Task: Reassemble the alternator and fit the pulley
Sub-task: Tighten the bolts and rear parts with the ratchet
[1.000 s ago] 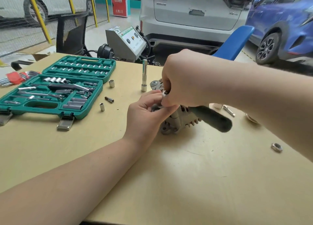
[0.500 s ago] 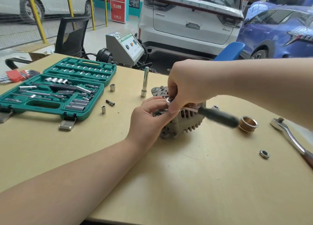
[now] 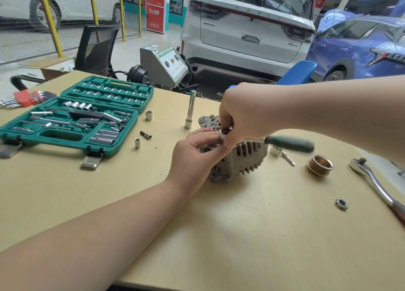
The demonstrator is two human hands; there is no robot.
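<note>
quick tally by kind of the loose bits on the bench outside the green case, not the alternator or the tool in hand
Short sockets: 3
Tall deep socket: 1
Small bits or adapters: 2
Pulley: 1
Nut: 1
Ratchet: 1
Hex key set: 1
Total: 10

Two bare forearms reach into the head view. No sleeve, glove, watch or ring shows on either. The left hand point(image 3: 192, 152) ends a long forearm that enters from the lower left corner. The right hand point(image 3: 238, 113) ends a forearm that enters from the right edge. Nails are short and unpainted where visible.
</note>
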